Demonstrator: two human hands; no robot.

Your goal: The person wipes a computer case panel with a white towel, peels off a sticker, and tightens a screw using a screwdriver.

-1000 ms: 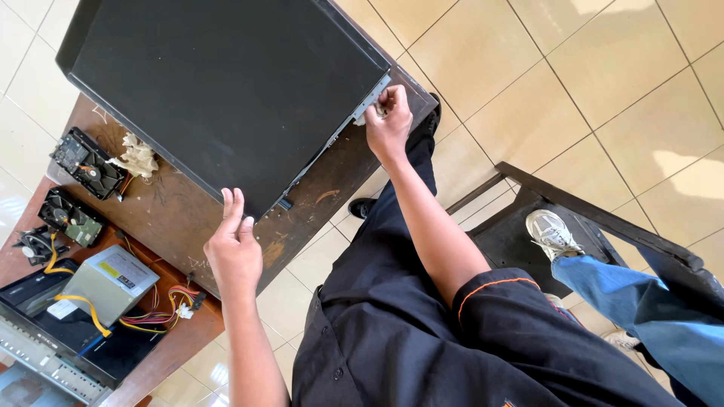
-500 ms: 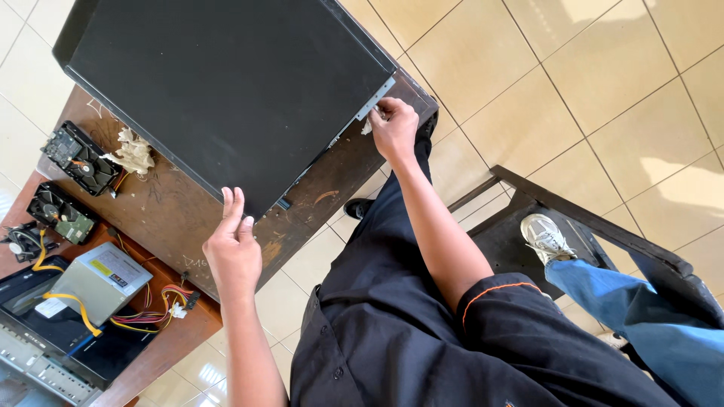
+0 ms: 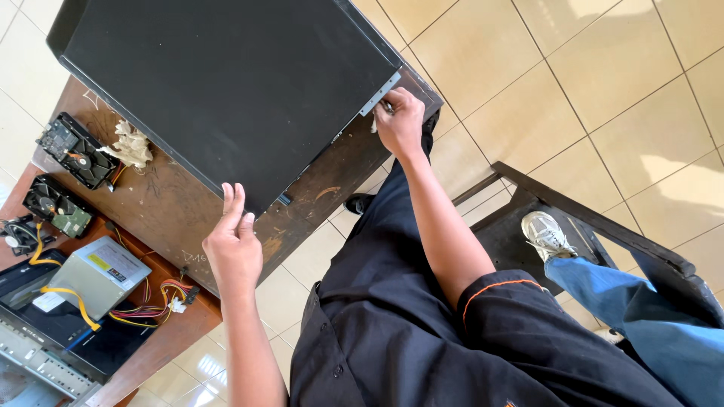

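A large black computer case side panel (image 3: pixel 226 83) lies flat on a worn brown wooden table (image 3: pixel 188 218). My left hand (image 3: pixel 232 245) rests with fingers spread against the panel's near edge. My right hand (image 3: pixel 400 120) grips the panel's far corner by its silver metal flange (image 3: pixel 379 94). My dark sleeve and dark clothing fill the lower part of the view.
Two computer fans (image 3: pixel 72 147) and a crumpled tissue (image 3: pixel 132 147) lie on the table's left. A grey power supply (image 3: pixel 98 275) with coloured cables sits beside an open case (image 3: pixel 45 347). Another person's shoe (image 3: pixel 547 234) and blue trouser leg rest on a dark chair (image 3: pixel 596 218).
My right hand slid along the panel's far corner toward the silver flange. The view shifted slightly. My left hand stays at the near edge.
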